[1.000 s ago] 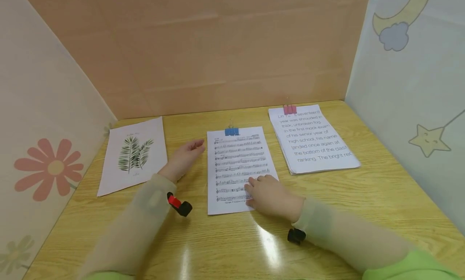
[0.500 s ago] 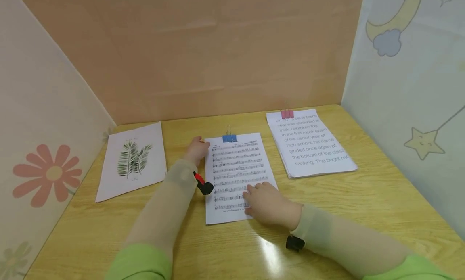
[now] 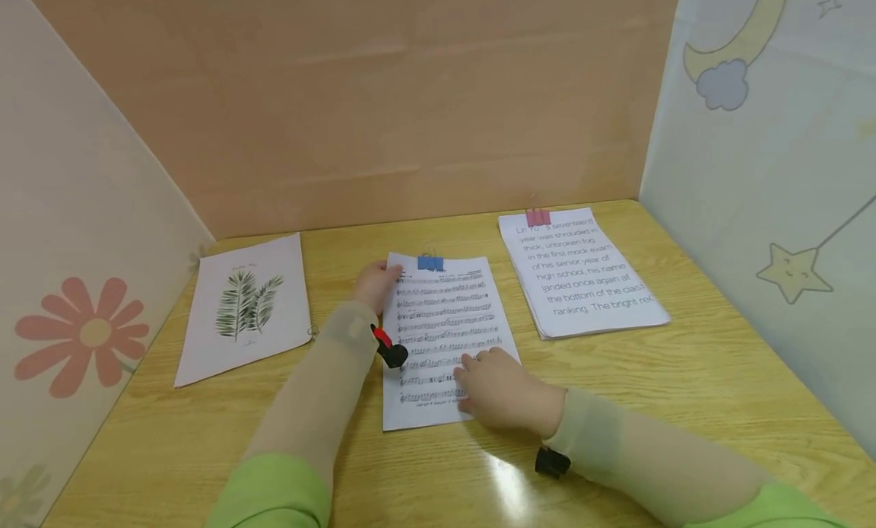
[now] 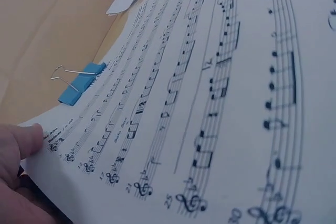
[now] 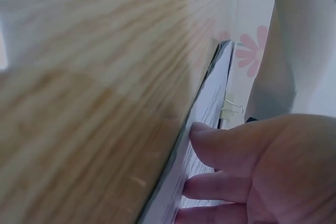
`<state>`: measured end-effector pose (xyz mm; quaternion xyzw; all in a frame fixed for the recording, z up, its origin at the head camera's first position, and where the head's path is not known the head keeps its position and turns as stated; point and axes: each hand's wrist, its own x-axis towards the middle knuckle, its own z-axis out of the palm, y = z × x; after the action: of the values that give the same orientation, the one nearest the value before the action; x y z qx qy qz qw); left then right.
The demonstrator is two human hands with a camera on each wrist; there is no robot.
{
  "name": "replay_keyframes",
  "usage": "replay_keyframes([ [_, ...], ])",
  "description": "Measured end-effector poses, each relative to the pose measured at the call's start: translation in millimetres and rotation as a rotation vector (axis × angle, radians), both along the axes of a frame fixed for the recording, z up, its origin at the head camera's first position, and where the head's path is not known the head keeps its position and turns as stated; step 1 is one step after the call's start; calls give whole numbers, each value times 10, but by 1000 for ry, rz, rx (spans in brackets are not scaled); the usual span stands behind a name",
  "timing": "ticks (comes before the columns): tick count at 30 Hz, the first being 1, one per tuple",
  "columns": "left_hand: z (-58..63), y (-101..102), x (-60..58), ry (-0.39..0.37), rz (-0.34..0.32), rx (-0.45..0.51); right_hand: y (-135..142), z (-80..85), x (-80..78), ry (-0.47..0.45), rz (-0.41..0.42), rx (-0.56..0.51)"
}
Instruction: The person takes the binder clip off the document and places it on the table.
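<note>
A stack of sheet music [image 3: 438, 338] lies mid-table, a blue binder clip [image 3: 430, 262] on its top edge. At the upper left corner, my left hand [image 3: 376, 284] pinches the paper. The left wrist view shows its thumb [image 4: 29, 139] on top and fingers below the slightly raised corner; the blue clip [image 4: 81, 83] sits just beyond. My right hand [image 3: 503, 391] rests on the lower right part of the stack, fingers spread loosely. In the right wrist view its thumb [image 5: 226, 148] and fingertips touch the sheet music [image 5: 184, 166] near its edge.
To the left lies a paper stack with a fern print [image 3: 249, 307], a small clip [image 3: 312, 332] at its right edge. A text stack [image 3: 582, 273] with a pink binder clip [image 3: 537, 217] lies to the right. Walls stand around the wooden table [image 3: 650, 406].
My left hand has moved right and forward from beside the sheet music to its upper left corner and taken hold there. My right hand stays on the lower right; the view shifts slightly.
</note>
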<state>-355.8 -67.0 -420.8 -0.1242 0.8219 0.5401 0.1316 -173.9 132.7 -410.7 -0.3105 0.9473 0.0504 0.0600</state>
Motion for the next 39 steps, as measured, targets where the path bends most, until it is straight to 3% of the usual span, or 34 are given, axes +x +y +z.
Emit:
replay_keyframes([
  [4, -43, -18, 33, 61, 14, -30, -20, -7, 36, 1, 7, 6],
  [11, -98, -52, 116, 134, 100, 67, -21, -10, 63, 10, 33, -15],
  [16, -66, -92, 195, 188, 121, 149, 43, 47, -39, -42, 84, -28],
  [19, 1, -116, 273, 209, 121, 193, 97, 171, -142, -114, 113, -67],
  [22, 87, -133, 369, 214, 118, 220, 136, 347, -254, -219, 81, -100],
  [25, 168, -132, 459, 227, 125, 254, 167, 532, -376, -268, 36, -124],
  [32, 258, -79, 590, 292, 130, 379, 195, 929, -700, -214, -15, -205],
  [39, 296, -26, 691, 351, 115, 409, 180, 1177, -993, -216, -72, -333],
])
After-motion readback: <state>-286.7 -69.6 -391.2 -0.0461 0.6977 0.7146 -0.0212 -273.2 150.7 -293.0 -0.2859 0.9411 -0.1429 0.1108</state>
